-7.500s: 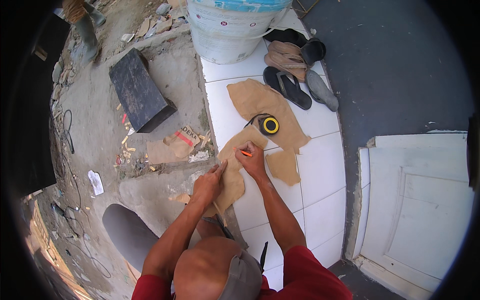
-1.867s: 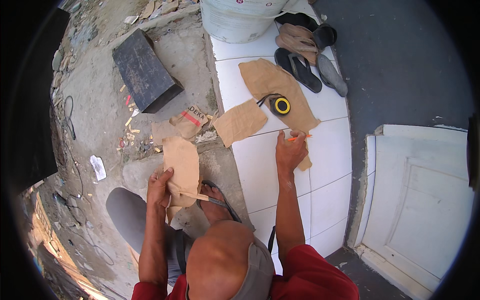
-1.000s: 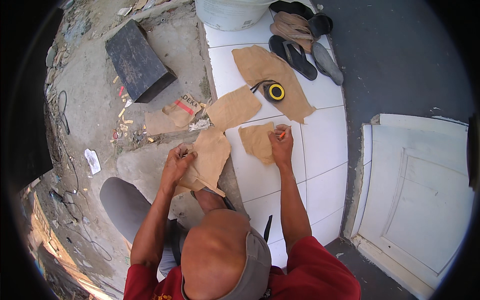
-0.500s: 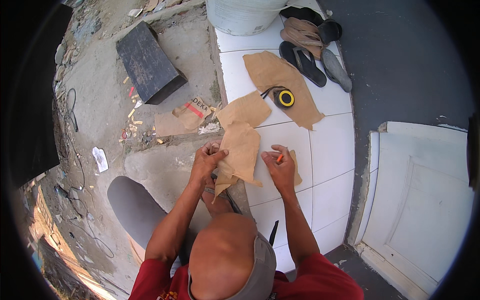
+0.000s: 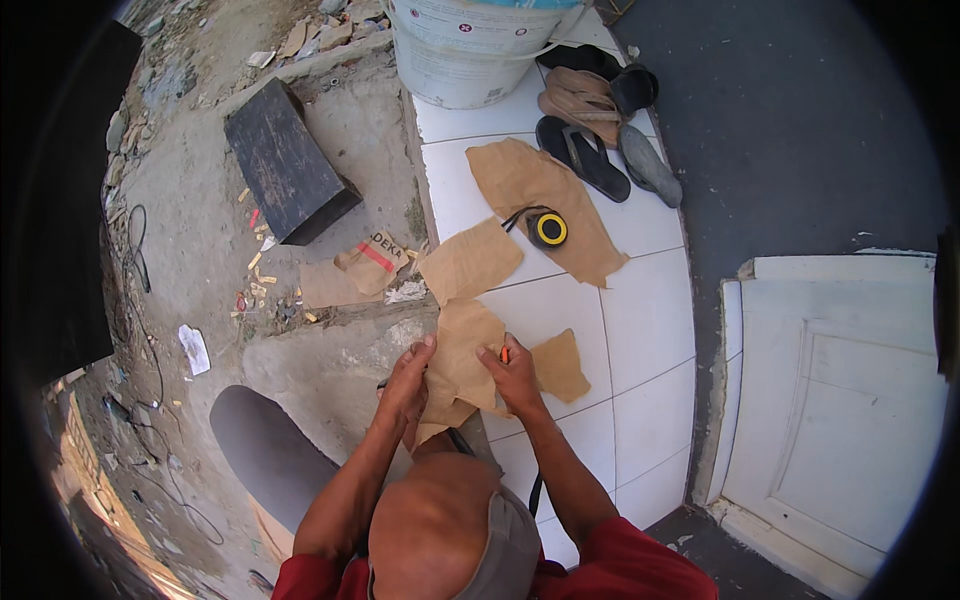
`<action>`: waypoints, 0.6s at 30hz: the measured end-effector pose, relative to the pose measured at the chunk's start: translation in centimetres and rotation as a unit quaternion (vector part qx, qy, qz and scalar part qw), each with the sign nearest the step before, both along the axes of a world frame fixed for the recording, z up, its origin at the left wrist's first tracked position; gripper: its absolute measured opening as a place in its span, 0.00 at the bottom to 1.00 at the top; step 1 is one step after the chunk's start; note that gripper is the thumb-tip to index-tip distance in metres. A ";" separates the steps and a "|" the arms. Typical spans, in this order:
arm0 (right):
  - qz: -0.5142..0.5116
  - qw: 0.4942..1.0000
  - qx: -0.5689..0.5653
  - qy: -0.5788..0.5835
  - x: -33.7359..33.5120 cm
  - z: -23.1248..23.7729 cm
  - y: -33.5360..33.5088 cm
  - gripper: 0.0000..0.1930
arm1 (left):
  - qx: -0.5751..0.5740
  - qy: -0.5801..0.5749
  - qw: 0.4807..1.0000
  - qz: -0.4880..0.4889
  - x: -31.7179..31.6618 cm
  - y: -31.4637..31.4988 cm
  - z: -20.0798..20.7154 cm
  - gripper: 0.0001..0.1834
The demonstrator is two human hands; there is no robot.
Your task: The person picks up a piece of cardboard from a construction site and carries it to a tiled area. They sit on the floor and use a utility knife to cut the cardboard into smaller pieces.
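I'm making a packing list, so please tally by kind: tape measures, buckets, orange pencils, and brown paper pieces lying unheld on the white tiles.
Tape measure: 1
Bucket: 1
Orange pencil: 1
Brown paper pieces: 3
Total: 6

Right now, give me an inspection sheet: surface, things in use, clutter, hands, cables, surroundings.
Surface: white tiles beside rough concrete.
Things in use: brown paper piece between both hands; small brown piece on the tiles; tape measure on a large brown sheet.
Clutter: torn paper scrap and white scrap on the concrete.
Hands: left hand grips the paper's left edge; right hand at its right edge, orange writing tool in the fingers.
Cables: dark cable on the ground, far left.
Surroundings: bucket, footwear, black block, white door.
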State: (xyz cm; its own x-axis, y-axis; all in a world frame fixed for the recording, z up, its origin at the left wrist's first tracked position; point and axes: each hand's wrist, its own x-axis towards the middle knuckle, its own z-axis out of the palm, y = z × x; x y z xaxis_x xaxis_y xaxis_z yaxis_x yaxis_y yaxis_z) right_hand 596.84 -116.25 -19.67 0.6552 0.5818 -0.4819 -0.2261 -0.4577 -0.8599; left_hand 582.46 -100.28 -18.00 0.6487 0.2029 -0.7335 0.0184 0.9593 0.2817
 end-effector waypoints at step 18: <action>0.148 0.955 -0.169 -0.193 10.5 2.7 -0.5 0.26 | 0.459 0.081 0.836 -0.289 -3.0 4.8 2.2 0.12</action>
State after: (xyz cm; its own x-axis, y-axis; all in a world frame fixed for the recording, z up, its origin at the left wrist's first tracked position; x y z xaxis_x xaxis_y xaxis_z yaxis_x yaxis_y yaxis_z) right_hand 607.31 -116.75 -17.00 0.6528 0.6230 -0.4310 0.2611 -0.7191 -0.6440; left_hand 579.48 -95.45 -15.83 0.7403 0.4160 -0.5280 0.5128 0.1584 0.8438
